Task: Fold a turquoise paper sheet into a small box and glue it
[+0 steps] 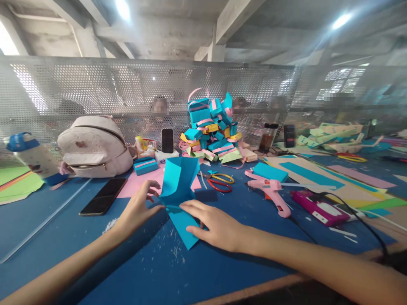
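A folded blue sheet of paper point(181, 182) stands partly upright in front of me, its lower flap lying flat on the blue table. At its left edge is my left hand point(138, 207), fingers curved and apart, thumb close to the crease. My right hand point(216, 222) rests on the flat flap with fingers spread, fingertips at the fold. Just behind the paper lie scissors point(222, 182) with red and yellow handles. A pink glue gun point(271, 195) lies to the right, beside a blue paper box point(270, 171).
Small paper boxes point(213, 131) are piled at the back. A white backpack point(95, 148), a water bottle point(36, 159) and a black phone point(103, 197) are on the left. On the right are a magenta device point(319, 207) with cables and paper sheets point(359, 176).
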Motion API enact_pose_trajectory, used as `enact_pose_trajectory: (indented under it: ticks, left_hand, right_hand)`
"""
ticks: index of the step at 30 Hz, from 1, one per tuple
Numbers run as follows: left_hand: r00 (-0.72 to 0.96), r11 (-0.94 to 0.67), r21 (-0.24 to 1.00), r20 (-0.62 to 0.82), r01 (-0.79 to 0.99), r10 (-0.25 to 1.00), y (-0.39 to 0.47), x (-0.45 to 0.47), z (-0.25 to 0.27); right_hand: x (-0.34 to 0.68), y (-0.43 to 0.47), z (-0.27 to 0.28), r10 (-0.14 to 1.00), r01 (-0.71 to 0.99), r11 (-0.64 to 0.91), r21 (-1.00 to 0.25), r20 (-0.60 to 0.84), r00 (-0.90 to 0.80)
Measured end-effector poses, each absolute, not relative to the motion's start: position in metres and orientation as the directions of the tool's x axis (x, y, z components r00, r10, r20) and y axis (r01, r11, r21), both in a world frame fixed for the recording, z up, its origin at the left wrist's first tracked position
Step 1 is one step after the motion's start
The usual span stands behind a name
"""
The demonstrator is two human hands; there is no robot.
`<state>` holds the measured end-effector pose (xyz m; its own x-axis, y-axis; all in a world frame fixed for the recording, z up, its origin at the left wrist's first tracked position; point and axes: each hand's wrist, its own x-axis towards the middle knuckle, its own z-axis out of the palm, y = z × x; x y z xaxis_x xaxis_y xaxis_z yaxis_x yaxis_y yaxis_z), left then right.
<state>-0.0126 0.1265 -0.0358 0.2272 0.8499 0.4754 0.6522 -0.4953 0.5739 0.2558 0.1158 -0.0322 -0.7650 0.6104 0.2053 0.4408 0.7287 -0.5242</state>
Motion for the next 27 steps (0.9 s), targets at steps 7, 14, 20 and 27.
enact_pose_trajectory:
  ticks: [7, 14, 20, 27]
  left_hand:
    - [0.271, -0.55, 0.44, 0.551, 0.71, 0.79, 0.126, -0.011, -0.04]
    - [0.471, -0.642, 0.291, 0.481, 0.71, 0.739, 0.118, -0.008, -0.049]
    - [0.526, -0.66, 0.229, 0.445, 0.715, 0.725, 0.114, -0.008, -0.05]
    - [0.625, -0.708, -0.022, 0.49, 0.706, 0.608, 0.105, -0.011, -0.048]
  right_hand:
    - [0.244, 0.117, -0.031, 0.626, 0.541, 0.762, -0.354, 0.19, -0.756]
    - [0.229, 0.113, -0.029, 0.561, 0.58, 0.815, 0.001, 0.251, -0.789]
    - [0.221, 0.119, -0.029, 0.482, 0.533, 0.819, 0.212, 0.25, -0.84]
    - [0.224, 0.122, -0.033, 0.483, 0.512, 0.85, 0.121, 0.205, -0.851]
